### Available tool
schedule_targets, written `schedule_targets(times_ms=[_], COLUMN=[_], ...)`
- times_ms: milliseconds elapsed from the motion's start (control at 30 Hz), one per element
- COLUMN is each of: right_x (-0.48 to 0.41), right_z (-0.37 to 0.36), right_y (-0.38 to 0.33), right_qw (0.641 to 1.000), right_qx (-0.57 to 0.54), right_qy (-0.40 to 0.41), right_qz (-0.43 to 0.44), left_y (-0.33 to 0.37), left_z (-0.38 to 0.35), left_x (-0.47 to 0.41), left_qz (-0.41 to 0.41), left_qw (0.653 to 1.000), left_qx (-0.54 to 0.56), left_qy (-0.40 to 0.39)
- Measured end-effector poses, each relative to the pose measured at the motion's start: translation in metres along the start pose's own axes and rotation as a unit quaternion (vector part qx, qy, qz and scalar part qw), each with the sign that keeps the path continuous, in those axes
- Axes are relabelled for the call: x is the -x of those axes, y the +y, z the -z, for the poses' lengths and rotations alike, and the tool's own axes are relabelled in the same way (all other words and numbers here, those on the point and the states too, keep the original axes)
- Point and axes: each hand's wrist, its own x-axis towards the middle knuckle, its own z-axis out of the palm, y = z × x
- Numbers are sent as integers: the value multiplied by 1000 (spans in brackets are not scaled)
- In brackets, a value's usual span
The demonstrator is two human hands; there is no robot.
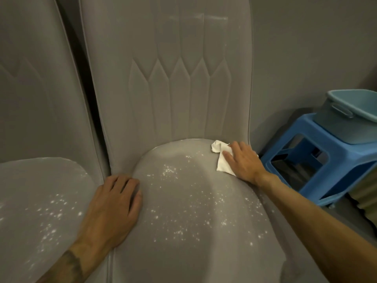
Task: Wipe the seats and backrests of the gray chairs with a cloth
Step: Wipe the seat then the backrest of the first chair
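Note:
Two gray padded chairs stand side by side. The nearer chair's seat is speckled with white powder, and its quilted backrest rises behind it. My right hand lies flat on a white cloth at the seat's back right corner, pressing it onto the seat. My left hand rests with straight fingers on the seat's left edge, beside the gap between the chairs. The left chair's seat also carries white specks, with its backrest above.
A blue plastic stool stands right of the chair, with a light blue basin on top of it. A gray wall runs behind both. A dark gap separates the two backrests.

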Motion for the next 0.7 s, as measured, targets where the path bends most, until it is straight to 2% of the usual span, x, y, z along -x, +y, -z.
schedule_targets(times_ms=[67,200,267,367,433,600,633,700], right_x=[-4,23,24,6,1,26,24,12], right_z=[-5,-12,-7,-4,-7,-13,-9,-5], right_y=[-13,-23,-9,-1,-14,-15,-9,1], right_qw=[1000,993,990,996,998,990,989,994], right_qx=[2,-24,-1,55,53,4,10,35], right_qy=[10,-17,-24,-3,10,-22,-28,-25], right_qz=[-5,115,139,66,35,139,143,98], left_y=[0,-3,-4,-5,-5,-6,-7,-7], left_z=[-2,-6,-8,-9,-10,-9,-9,-9], left_x=[-1,0,-1,0,-1,-1,-1,-1], left_qz=[-1,-8,-10,-9,-9,-14,-17,-21], left_qw=[1000,1000,1000,1000,1000,1000,1000,1000], left_qx=[-3,-5,-3,1,-1,-5,-9,-14], left_qy=[3,13,18,21,24,15,13,10])
